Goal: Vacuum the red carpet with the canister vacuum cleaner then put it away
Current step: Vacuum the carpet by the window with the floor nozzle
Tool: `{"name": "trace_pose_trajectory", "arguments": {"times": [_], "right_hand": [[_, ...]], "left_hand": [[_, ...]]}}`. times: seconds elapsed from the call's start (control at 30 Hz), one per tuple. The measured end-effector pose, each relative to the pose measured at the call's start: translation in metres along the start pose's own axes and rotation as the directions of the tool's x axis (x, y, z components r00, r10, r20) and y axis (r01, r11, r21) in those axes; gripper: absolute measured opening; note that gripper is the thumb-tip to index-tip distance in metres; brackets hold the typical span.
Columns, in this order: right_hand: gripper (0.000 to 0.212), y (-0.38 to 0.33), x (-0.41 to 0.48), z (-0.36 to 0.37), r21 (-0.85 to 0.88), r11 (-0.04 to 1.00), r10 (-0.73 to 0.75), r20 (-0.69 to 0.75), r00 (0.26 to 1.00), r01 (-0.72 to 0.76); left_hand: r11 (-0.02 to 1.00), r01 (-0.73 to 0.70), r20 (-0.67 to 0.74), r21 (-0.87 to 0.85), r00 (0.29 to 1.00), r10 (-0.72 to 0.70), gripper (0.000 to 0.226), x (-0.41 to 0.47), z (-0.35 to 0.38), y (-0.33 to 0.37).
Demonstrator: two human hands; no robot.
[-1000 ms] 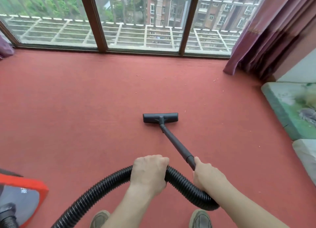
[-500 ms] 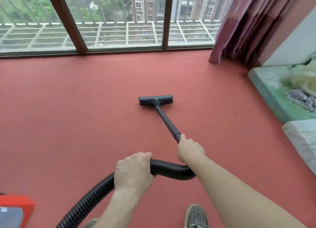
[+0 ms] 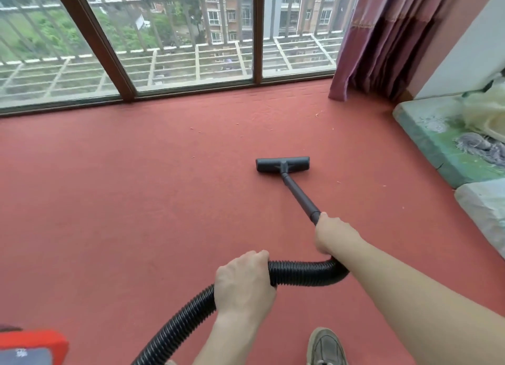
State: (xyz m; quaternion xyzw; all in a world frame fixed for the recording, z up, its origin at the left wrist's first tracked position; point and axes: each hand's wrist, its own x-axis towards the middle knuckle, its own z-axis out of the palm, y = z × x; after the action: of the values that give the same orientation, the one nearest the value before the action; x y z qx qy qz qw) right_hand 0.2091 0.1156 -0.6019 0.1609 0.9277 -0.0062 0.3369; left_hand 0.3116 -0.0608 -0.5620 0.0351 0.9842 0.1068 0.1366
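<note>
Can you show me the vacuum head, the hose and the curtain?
Vacuum head [image 3: 282,165]: head view, top middle.
Hose [image 3: 300,273]: head view, ribbed bend.
Curtain [image 3: 382,36]: head view, middle folds.

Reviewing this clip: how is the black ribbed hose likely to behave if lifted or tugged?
Probably floppy: the hose bends in a tight curve between the left hand and right hand on the wand. Its ribs likely give a sure, non-slip hold. A hard tug may drag the red canister along.
</note>
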Motion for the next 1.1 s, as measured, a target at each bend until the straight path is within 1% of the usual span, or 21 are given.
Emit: {"name": "trace_pose_trajectory", "arguments": {"times": [0.1,0.2,0.33,0.43,0.5,0.6,0.73,0.9,1.03,1.1], "right_hand": [[0.053,-0.024,0.023,-0.022,0.039,0.999,-0.007,-0.053,0.999,0.009],[0.047,-0.026,0.022,-0.036,-0.007,1.0,-0.016,-0.057,0.998,0.016],[0.049,0.008,-0.006,-0.027,-0.119,0.992,-0.046,-0.014,0.999,0.044],[0.047,0.037,-0.03,-0.014,-0.192,0.979,-0.069,-0.017,0.997,0.065],[0.047,0.045,-0.04,-0.007,-0.17,0.984,-0.056,-0.013,0.998,0.053],[0.051,0.033,-0.039,-0.005,-0.142,0.989,-0.043,-0.01,0.999,0.041],[0.047,0.002,-0.005,-0.029,-0.098,0.995,-0.034,-0.055,0.998,0.029],[0.041,-0.036,0.03,-0.049,0.001,0.999,-0.046,-0.103,0.994,0.046],[0.04,-0.037,0.032,-0.04,0.111,0.992,-0.05,-0.055,0.997,0.056],[0.039,-0.029,0.023,-0.027,0.08,0.994,-0.071,-0.048,0.996,0.075]], "left_hand": [[0.998,0.06,-0.029,-0.012,0.998,-0.061,0.013,0.005,-0.002,0.0],[0.998,0.054,-0.03,-0.018,0.998,-0.055,0.009,0.006,-0.013,0.007],[1.0,0.018,-0.012,-0.012,1.0,-0.018,0.005,0.001,-0.018,0.015],[0.998,-0.062,0.02,-0.003,0.998,0.062,0.008,-0.002,-0.017,0.025],[0.996,-0.09,0.035,-0.002,0.995,0.09,0.01,-0.005,-0.016,0.032],[0.998,-0.07,0.043,-0.001,0.997,0.07,0.012,-0.004,-0.017,0.028],[1.0,-0.012,-0.024,-0.025,1.0,0.012,0.009,0.006,-0.022,0.018],[0.996,0.024,-0.046,-0.089,0.999,-0.028,0.006,0.011,-0.025,0.025],[0.997,0.013,-0.061,-0.079,0.998,-0.018,0.01,0.011,-0.034,0.023],[0.997,-0.005,-0.046,-0.077,0.999,0.001,0.012,0.01,-0.034,0.019]]}}
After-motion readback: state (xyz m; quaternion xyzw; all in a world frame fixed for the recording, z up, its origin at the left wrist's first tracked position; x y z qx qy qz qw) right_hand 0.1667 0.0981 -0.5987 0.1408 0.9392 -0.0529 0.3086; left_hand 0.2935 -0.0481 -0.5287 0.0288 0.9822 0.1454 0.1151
